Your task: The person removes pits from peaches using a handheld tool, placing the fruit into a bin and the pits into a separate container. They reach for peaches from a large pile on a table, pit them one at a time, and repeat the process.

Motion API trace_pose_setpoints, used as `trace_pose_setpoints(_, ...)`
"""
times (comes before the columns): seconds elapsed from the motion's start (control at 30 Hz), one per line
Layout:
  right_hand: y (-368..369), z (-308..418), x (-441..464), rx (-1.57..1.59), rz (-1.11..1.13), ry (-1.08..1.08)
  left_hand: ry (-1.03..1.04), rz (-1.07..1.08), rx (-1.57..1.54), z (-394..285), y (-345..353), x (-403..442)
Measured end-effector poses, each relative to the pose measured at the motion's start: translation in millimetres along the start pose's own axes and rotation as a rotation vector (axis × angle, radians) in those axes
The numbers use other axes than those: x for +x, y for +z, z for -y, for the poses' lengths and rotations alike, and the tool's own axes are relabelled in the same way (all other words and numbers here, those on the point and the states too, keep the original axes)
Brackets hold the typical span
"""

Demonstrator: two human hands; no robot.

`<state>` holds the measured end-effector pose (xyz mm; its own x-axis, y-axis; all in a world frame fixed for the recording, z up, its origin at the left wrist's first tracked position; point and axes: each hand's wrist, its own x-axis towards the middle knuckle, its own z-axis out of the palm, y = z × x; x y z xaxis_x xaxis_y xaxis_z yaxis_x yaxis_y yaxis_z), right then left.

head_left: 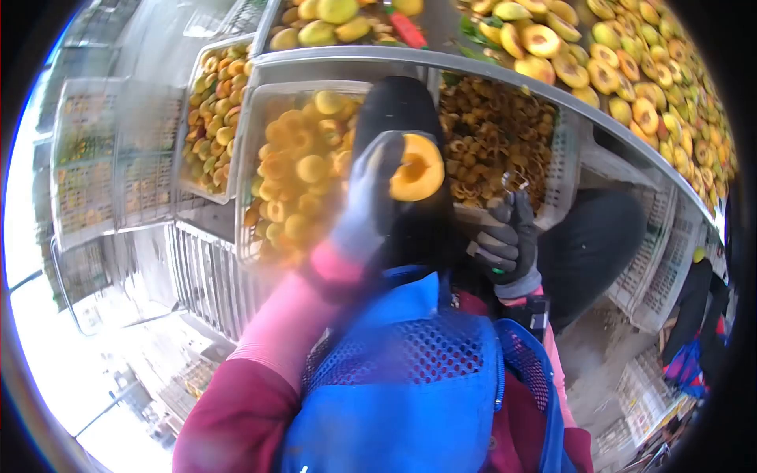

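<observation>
My left hand [369,193], in a grey glove, is closed around the edge of a halved yellow peach [418,168]. The cut face points up and shows a darker hollow in the middle. My right hand [509,244], in a dark grey glove, is wrapped around a pitting tool with a small looped metal end [514,181]. The tool's handle is mostly hidden by the fingers. Beyond the right hand stands a crate of brown peach pits [497,130]. A crate of yellow peach halves [303,169], partly blurred, sits beside the left hand.
A metal-edged table [347,54] runs across the front, heaped with cut peaches [623,71]. A red-handled tool [408,30] lies on it. Another crate of peaches [214,118] stands at the left. Stacked crates [118,154] are farther left. My knees are between the crates.
</observation>
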<state>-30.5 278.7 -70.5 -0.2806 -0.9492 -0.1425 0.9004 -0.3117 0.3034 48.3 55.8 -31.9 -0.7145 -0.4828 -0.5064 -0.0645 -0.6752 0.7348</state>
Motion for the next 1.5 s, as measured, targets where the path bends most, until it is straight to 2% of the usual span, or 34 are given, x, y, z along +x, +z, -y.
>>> trace_pose_setpoints(0.03,1.5,1.8,0.0,-0.006,-0.041,0.009,0.063,0.009,-0.032,-8.8,-25.6,0.4)
trace_pose_setpoints(0.07,4.7,0.9,-0.3,-0.010,-0.083,0.020,0.304,0.111,0.406,-18.6,-63.3,-8.2)
trace_pose_setpoints(0.1,5.1,0.1,-1.6,-0.016,-0.126,0.027,0.639,0.027,1.090,-28.4,-101.1,-16.6)
trace_pose_setpoints(0.13,2.9,1.5,-4.1,-0.052,-0.157,0.034,0.951,-0.162,1.476,-38.1,-138.9,-24.8)
trace_pose_setpoints(0.17,1.1,4.7,-6.2,-0.094,-0.182,0.037,0.891,-0.210,1.525,-48.2,-166.4,-37.0)
trace_pose_setpoints(0.27,-7.4,8.7,-11.8,-0.139,-0.277,0.012,0.216,-0.573,1.084,-34.5,-295.3,-44.0)
trace_pose_setpoints(0.37,-10.4,3.3,-10.1,-0.165,-0.346,-0.018,0.113,-0.669,1.604,-10.5,-348.4,-52.8)
trace_pose_setpoints(0.43,-1.9,-4.5,-5.2,-0.289,-0.417,-0.055,0.253,-0.542,1.727,-27.4,-322.7,-56.8)
trace_pose_setpoints(0.5,8.4,-14.8,1.2,-0.376,-0.521,-0.109,0.241,-0.801,1.529,-29.1,-267.9,-27.9)
trace_pose_setpoints(0.57,13.3,-22.7,9.3,-0.402,-0.581,-0.135,0.587,-0.649,1.538,-26.6,-224.5,-3.1)
trace_pose_setpoints(0.63,13.8,-27.2,11.9,-0.365,-0.605,-0.143,0.653,-0.587,1.727,-16.9,-201.4,27.6)
trace_pose_setpoints(0.77,22.5,-34.9,12.8,-0.545,-0.685,-0.206,0.498,-0.432,1.780,23.9,-206.0,21.2)
trace_pose_setpoints(0.83,23.7,-38.9,11.4,-0.617,-0.718,-0.265,0.412,-0.323,1.743,33.1,-213.8,-11.1)
trace_pose_setpoints(0.93,23.3,-39.2,12.3,-0.656,-0.770,-0.293,0.301,-0.145,1.891,26.7,-215.4,-54.8)
trace_pose_setpoints(1.03,27.4,-48.1,15.0,-0.644,-0.814,-0.309,0.579,-0.108,1.872,41.0,-216.4,-84.3)
trace_pose_setpoints(1.07,22.2,-41.9,8.5,-0.693,-0.706,-0.247,0.512,-0.108,1.817,45.3,-216.2,-89.8)
trace_pose_setpoints(1.17,29.9,-47.0,12.4,-0.885,-0.876,-0.347,0.320,0.013,1.699,46.7,-204.1,-100.8)
trace_pose_setpoints(1.2,21.0,-37.0,7.6,-0.904,-0.861,-0.332,0.107,0.100,1.678,72.6,-230.3,-91.8)
trace_pose_setpoints(1.23,3.2,-24.2,2.8,-0.924,-0.843,-0.315,0.009,0.079,1.556,92.7,-247.7,-87.8)
trace_pose_setpoints(1.27,-10.7,-12.7,0.3,-0.817,-0.842,-0.293,0.160,0.087,1.650,97.8,-259.5,-82.6)
trace_pose_setpoints(1.3,-4.2,-14.9,6.5,-0.840,-0.834,-0.392,0.355,0.141,1.637,90.6,-265.4,-66.8)
trace_pose_setpoints(1.33,0.6,-11.3,10.9,-0.773,-0.840,-0.405,0.456,0.019,1.569,66.6,-238.2,-47.6)
trace_pose_setpoints(1.37,2.9,-10.3,11.1,-0.701,-0.855,-0.402,0.532,-0.105,1.494,27.9,-195.4,-39.0)
trace_pose_setpoints(1.43,12.7,-9.3,14.1,-0.675,-0.915,-0.372,0.681,-0.138,1.346,-47.8,-82.5,-19.7)
trace_pose_setpoints(1.5,2.7,3.1,13.6,-0.704,-0.908,-0.343,0.973,-0.057,1.539,-85.9,-16.3,32.5)
